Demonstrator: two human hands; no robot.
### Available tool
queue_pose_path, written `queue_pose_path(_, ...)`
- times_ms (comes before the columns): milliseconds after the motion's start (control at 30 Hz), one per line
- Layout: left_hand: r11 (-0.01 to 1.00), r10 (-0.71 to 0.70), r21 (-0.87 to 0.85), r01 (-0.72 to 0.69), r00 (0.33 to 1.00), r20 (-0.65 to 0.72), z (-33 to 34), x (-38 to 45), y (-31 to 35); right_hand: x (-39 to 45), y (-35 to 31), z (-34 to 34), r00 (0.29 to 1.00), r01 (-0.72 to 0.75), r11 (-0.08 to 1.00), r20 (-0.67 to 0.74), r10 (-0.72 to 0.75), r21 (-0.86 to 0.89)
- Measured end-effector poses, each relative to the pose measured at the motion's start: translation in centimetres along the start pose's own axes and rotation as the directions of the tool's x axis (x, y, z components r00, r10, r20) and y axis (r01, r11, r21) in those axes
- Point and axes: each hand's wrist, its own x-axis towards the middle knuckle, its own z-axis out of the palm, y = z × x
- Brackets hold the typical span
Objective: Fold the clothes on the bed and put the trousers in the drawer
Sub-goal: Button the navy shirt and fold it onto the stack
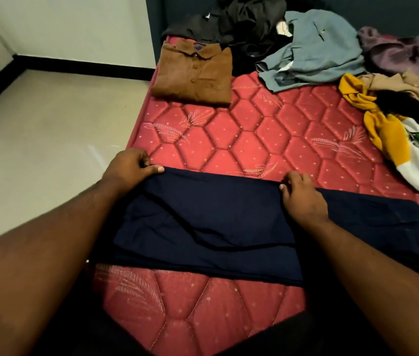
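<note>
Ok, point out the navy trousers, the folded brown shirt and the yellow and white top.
navy trousers (203,222), head view, middle of the cloth.
folded brown shirt (193,73), head view, button placket.
yellow and white top (393,140), head view, yellow part.

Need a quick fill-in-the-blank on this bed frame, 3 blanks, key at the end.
1. Both hands pinch the far edge of the dark navy ____.
2. The folded brown button-up shirt lies near the mattress's far ____ corner.
3. The left hand and right hand work over a quilted ____ mattress.
Answers: trousers; left; red

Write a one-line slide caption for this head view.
Both hands, left hand and right hand, pinch the far edge of navy trousers on the red mattress.
</note>
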Motion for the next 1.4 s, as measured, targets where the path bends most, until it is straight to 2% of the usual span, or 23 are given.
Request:
queue_pose_path(100, 0.923, 0.033, 0.384, 0.034, 0.986, -0.166, 0.0, -0.8, 1.6, -1.7, 0.4, 0.5, 0.985, 0.071, 0.997, -0.161, -0.069, 0.007)
queue_pose_path(167, 0.920, 0.139, 0.392, -0.016, 0.948, -0.286, 0.6, -2.3, 3.9, -2.9, 0.6, 1.3, 0.965, 0.138, 0.984, -0.208, -0.160, -0.116)
queue_pose_path(200, 0.930, 0.256, 0.338, -0.144, 0.913, -0.316, 1.5, -3.3, 6.0, -3.3, 0.3, 1.8, 0.959, 0.170, 0.972, -0.200, -0.201, -0.162)
queue_pose_path(267, 0.875, 0.483, 0.164, -0.456, 0.843, -0.237, 4.7, -5.5, 11.0, -4.2, -0.8, 2.3, 0.956, 0.259, 0.955, -0.099, -0.275, -0.145)
queue_pose_path(300, 0.865, 0.503, 0.070, -0.498, 0.856, -0.122, 6.6, -6.6, 13.1, -4.4, -1.4, 2.7, 0.947, 0.314, 0.942, -0.031, -0.319, -0.115)
queue_pose_path(333, 0.891, 0.453, 0.001, -0.453, 0.891, 0.027, 8.6, -7.6, 14.8, -4.6, -1.7, 2.9, 0.935, 0.353, 0.930, 0.041, -0.351, -0.097)
queue_pose_path(367, 0.925, 0.371, 0.029, -0.380, 0.915, 0.162, 10.2, -8.4, 15.8, -4.6, -1.2, 2.9, 0.931, 0.360, 0.927, 0.102, -0.350, -0.104)
queue_pose_path(433, 0.903, 0.296, 0.240, -0.355, 0.922, 0.250, 12.5, -9.1, 15.4, -4.2, 2.0, 2.2, 0.969, 0.229, 0.958, 0.136, -0.207, -0.173)
queue_pose_path(467, 0.884, 0.296, 0.296, -0.362, 0.923, 0.245, 12.8, -9.1, 14.7, -4.0, 4.3, 1.4, 0.990, 0.072, 0.974, 0.134, -0.044, -0.214)
queue_pose_path(500, 0.877, 0.287, 0.322, -0.357, 0.926, 0.245, 12.8, -9.0, 14.1, -3.5, 6.6, 0.3, 0.977, -0.142, 0.967, 0.126, 0.172, -0.213)
queue_pose_path(533, 0.873, 0.279, 0.334, -0.356, 0.925, 0.258, 12.9, -8.8, 14.3, -3.2, 9.0, -1.5, 0.908, -0.370, 0.914, 0.143, 0.393, -0.165)
queue_pose_path(567, 0.876, 0.247, 0.349, -0.334, 0.931, 0.270, 12.7, -8.7, 14.3, -2.7, 10.3, -3.1, 0.832, -0.516, 0.850, 0.174, 0.527, -0.103)
queue_pose_path(600, 0.882, 0.210, 0.356, -0.308, 0.934, 0.288, 12.8, -8.7, 15.3, -2.4, 11.4, -4.6, 0.795, -0.573, 0.814, 0.173, 0.581, -0.097)
queue_pose_path(633, 0.893, 0.169, 0.357, -0.274, 0.939, 0.299, 12.7, -8.7, 16.1, -2.1, 11.4, -4.9, 0.810, -0.553, 0.821, 0.137, 0.570, -0.143)
queue_pose_path(700, 0.908, 0.169, 0.321, -0.269, 0.937, 0.306, 13.2, -8.6, 18.9, -1.8, 9.8, -4.3, 0.899, -0.397, 0.890, 0.101, 0.426, -0.222)
queue_pose_path(800, 0.887, 0.282, 0.270, -0.374, 0.903, 0.325, 15.3, -8.4, 22.0, -2.6, 7.9, -1.9, 0.940, -0.230, 0.957, 0.215, 0.266, -0.177)
queue_pose_path(833, 0.883, 0.281, 0.275, -0.379, 0.899, 0.337, 15.8, -8.5, 22.2, -2.6, 8.4, -1.8, 0.929, -0.237, 0.956, 0.248, 0.275, -0.173)
queue_pose_path(1000, 0.877, 0.269, 0.312, -0.365, 0.912, 0.310, 16.8, -8.8, 21.0, 0.5, 15.7, -5.6, 0.792, -0.559, 0.820, 0.214, 0.572, -0.125)
queue_pose_path(1133, 0.860, 0.255, 0.360, -0.360, 0.917, 0.307, 17.6, -8.5, 21.4, 1.9, 19.6, -8.7, 0.761, -0.649, 0.755, 0.097, 0.642, 0.097)
queue_pose_path(1233, 0.843, 0.230, 0.419, -0.338, 0.930, 0.288, 17.2, -9.3, 21.8, 1.2, 20.9, -8.8, 0.665, -0.742, 0.593, 0.229, 0.710, 0.313)
queue_pose_path(1300, 0.823, 0.257, 0.441, -0.358, 0.927, 0.274, 17.3, -10.9, 23.5, 0.9, 20.7, -9.1, 0.634, -0.754, 0.475, 0.310, 0.709, 0.454)
queue_pose_path(1367, 0.800, 0.361, 0.379, -0.465, 0.878, 0.315, 18.8, -13.0, 26.6, 0.9, 20.5, -8.9, 0.609, -0.768, 0.396, 0.382, 0.695, 0.504)
queue_pose_path(1400, 0.796, 0.397, 0.330, -0.507, 0.849, 0.348, 20.0, -14.1, 28.4, 0.8, 20.3, -8.7, 0.604, -0.778, 0.394, 0.408, 0.685, 0.490)
